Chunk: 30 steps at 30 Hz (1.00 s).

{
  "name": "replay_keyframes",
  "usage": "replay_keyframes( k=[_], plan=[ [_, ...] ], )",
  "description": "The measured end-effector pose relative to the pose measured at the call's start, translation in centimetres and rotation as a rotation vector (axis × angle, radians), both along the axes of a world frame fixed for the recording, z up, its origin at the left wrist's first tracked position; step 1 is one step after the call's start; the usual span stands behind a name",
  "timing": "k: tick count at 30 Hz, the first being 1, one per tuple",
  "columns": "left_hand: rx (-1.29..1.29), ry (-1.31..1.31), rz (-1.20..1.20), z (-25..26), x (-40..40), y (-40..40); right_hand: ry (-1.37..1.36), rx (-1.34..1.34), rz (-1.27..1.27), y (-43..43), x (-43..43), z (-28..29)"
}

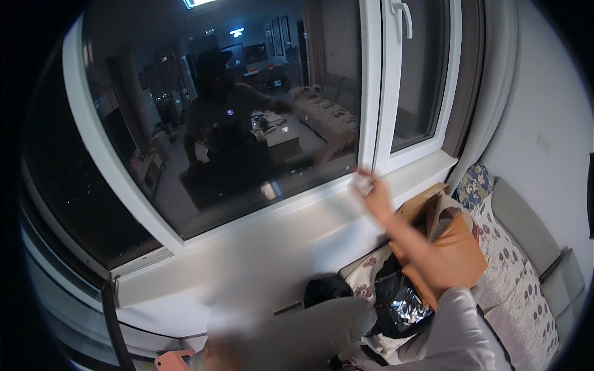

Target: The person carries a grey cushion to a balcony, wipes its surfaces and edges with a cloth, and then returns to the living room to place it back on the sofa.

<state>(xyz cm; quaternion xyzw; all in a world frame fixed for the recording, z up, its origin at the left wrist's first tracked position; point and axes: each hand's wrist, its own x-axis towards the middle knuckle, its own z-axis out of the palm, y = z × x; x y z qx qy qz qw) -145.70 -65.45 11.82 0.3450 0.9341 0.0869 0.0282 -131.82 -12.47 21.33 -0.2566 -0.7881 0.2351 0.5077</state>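
Note:
My right hand (371, 190), blurred, is raised at the bottom corner of a large window pane (232, 116), beside the white window frame (371, 83). Its fingers look bent, and whether anything is between them cannot be told. My left hand (225, 355) is a blurred patch at the bottom edge, partly hidden by a pale, blurred thing above it; its grip does not show. A rounded grey surface (311, 329) lies to its right, and a pink plastic thing (174, 361) to its left. The dark pane reflects a person and a lit room.
A white windowsill (287, 232) runs below the glass. To the right are a sofa with a flowered cover (515, 259), an orange cushion (464, 246), a cardboard box (417, 204) and a black plastic bag (394, 297). A white handle (407, 18) is on the narrow window sash.

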Motion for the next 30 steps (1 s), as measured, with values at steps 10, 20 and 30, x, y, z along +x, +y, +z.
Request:
replay_keyframes(
  k=[10,20,30],
  plan=[
    [0.042,0.313,0.209,-7.1,-1.4,-1.0,0.347,0.329,-0.465,23.5,2.3,31.2],
    [-0.004,0.312,0.313,-8.4,-0.2,-2.6,0.606,-0.191,-0.635,29.6,-5.0,40.5],
    [-0.033,0.282,0.381,-6.8,0.7,-2.2,0.309,0.458,-0.569,29.8,-1.1,39.3]
  ],
)
